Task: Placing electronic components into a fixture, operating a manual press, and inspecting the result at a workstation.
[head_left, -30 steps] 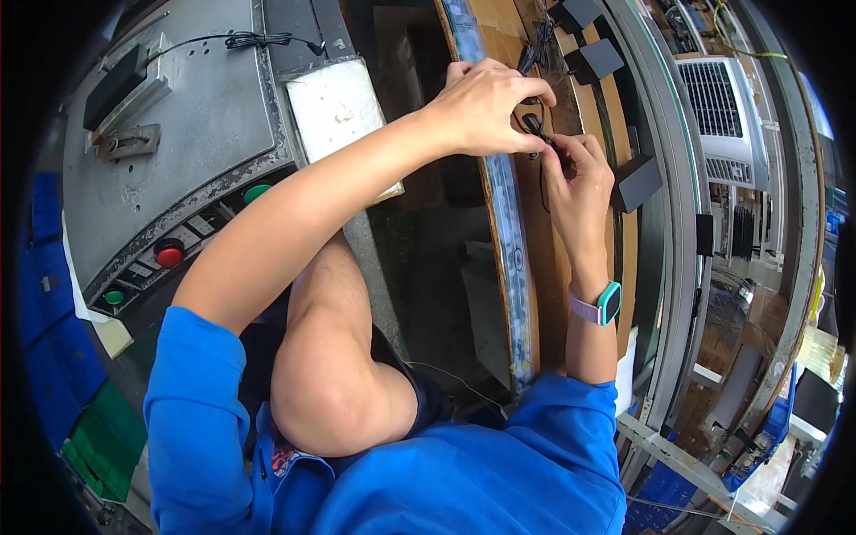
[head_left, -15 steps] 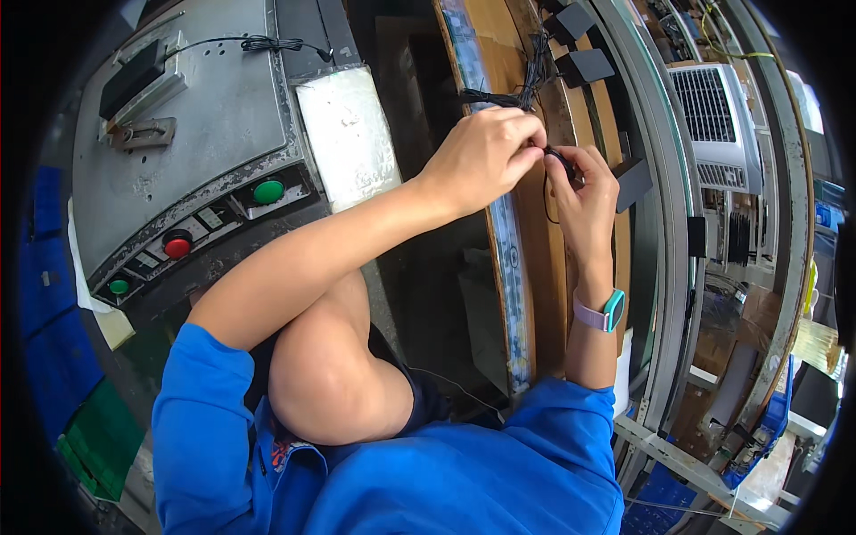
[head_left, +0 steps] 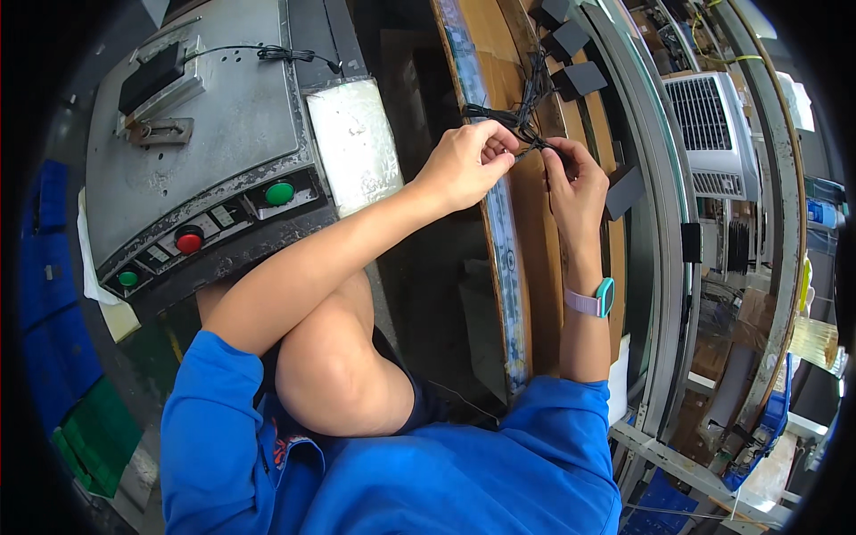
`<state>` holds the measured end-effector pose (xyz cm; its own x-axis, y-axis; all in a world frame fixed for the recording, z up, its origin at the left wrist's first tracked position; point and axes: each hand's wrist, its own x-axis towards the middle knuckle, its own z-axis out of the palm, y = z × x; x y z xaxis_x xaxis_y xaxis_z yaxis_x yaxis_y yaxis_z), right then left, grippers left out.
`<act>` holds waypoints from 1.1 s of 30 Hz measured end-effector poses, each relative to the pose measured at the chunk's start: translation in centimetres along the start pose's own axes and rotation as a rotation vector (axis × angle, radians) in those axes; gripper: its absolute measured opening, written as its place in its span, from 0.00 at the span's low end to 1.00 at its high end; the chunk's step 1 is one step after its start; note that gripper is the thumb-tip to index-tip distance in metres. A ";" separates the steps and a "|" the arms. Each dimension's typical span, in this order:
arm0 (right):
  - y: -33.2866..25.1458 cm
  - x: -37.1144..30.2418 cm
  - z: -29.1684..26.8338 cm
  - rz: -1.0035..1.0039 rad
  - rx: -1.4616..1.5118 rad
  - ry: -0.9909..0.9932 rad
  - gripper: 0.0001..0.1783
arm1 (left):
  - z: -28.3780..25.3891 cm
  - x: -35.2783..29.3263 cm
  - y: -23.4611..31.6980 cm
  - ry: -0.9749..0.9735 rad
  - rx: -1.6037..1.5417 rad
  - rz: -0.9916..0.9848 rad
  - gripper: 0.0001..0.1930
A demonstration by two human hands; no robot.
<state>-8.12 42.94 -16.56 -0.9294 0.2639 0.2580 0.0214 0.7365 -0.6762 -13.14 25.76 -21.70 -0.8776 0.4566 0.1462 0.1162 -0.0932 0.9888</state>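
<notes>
A black cable [head_left: 533,141] is stretched between my two hands over the wooden bench. My left hand [head_left: 468,165] has thumb and fingertips drawn together at the cable's left side; the exact bit it pinches is small. My right hand [head_left: 580,187] is closed on a dark bundled part of the cable, mostly hidden by the fingers. Just beyond the fingers lies a pile of tied black cables [head_left: 535,89]. Next to my right hand sits a black power adapter [head_left: 622,191], and more black adapters [head_left: 580,80] line the bench's far part.
At the left stands a grey metal machine [head_left: 223,107] with green and red buttons [head_left: 189,238]. A black adapter [head_left: 152,78] rests in its fixture, its tied cable [head_left: 285,54] on the machine top. A white wrapped block [head_left: 357,147] adjoins it. Metal rails [head_left: 655,134] run along the right.
My left hand has moved slightly left, away from the right hand, and its fingers have loosened a little. More cable shows between the hands. The view has shifted slightly.
</notes>
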 end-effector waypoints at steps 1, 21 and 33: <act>-0.1 0.1 0.0 0.018 0.005 0.008 0.09 | -0.1 0.0 -0.2 -0.014 -0.019 -0.007 0.09; 3.8 0.6 0.2 0.180 0.278 -0.214 0.08 | -2.7 7.2 0.4 -0.065 0.623 0.383 0.14; 3.5 0.8 0.7 0.189 0.562 -0.468 0.10 | -5.5 13.9 1.9 -0.071 -0.053 0.007 0.15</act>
<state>-9.02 45.31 -19.20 -0.9907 -0.0299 -0.1327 0.1216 0.2429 -0.9624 -27.67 27.09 -17.92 -0.8414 0.5173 0.1564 0.0954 -0.1427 0.9852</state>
